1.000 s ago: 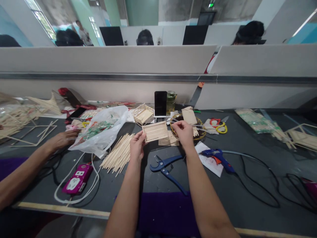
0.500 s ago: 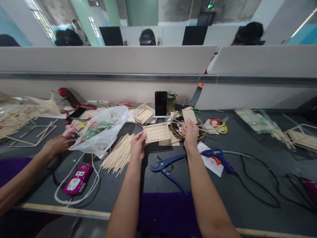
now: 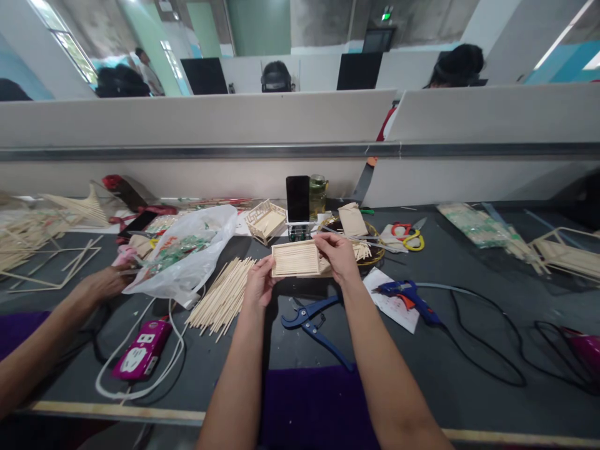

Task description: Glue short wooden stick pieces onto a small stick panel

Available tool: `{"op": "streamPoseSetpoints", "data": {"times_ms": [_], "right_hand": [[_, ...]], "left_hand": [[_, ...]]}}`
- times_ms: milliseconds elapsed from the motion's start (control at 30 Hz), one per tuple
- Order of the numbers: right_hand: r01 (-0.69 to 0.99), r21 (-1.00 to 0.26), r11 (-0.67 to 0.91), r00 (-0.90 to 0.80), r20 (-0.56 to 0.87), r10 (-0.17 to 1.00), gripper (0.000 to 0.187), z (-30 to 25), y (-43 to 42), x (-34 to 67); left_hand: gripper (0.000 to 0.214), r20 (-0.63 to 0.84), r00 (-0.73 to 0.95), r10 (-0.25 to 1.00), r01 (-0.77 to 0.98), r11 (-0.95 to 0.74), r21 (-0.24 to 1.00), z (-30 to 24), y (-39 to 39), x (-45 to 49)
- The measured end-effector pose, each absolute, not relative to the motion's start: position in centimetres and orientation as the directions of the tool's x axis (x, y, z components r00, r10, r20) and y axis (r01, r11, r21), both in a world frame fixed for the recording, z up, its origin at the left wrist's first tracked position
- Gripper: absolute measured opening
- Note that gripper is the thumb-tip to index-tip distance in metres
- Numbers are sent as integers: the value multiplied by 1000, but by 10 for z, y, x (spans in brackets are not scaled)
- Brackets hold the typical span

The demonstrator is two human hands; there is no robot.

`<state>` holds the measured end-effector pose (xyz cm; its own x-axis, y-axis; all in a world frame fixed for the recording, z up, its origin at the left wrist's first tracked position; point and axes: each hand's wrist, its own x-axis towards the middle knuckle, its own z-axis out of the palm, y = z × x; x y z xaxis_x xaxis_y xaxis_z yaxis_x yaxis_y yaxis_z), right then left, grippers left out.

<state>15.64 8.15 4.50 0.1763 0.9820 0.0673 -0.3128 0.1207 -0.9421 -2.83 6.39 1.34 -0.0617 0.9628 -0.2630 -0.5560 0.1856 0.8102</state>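
A small flat panel of glued wooden sticks (image 3: 295,258) is held above the dark table between both my hands. My left hand (image 3: 259,282) pinches its left edge, fingers closed on it. My right hand (image 3: 335,255) grips the right edge from above, fingers curled over it. A loose bundle of wooden sticks (image 3: 224,296) lies just left of my left hand. Blue cutting pliers (image 3: 310,319) lie on the table below the panel. A round dish with stick pieces (image 3: 370,251) sits right behind my right hand.
A blue glue gun (image 3: 407,295) with a black cable lies to the right on white paper. A phone (image 3: 297,198) stands upright behind, beside a small stick box (image 3: 265,219). A plastic bag (image 3: 187,250) and a pink power strip (image 3: 139,352) lie left, where another person's hand (image 3: 100,283) rests.
My right hand came back from the dish at the right and took hold of the panel's right edge. The view shifted slightly; the left hand kept its hold.
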Motion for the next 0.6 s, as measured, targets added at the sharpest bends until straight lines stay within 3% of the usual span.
{"op": "streamPoseSetpoints", "data": {"times_ms": [267, 600], "right_hand": [[-454, -882, 122, 217, 23, 976, 34, 46, 83, 151], [-554, -773, 309, 332, 135, 933, 40, 57, 79, 186]], "left_hand": [[23, -268, 40, 963, -573, 242, 783, 10, 64, -29], [23, -294, 1, 956, -575, 241, 782, 6, 66, -32]]}}
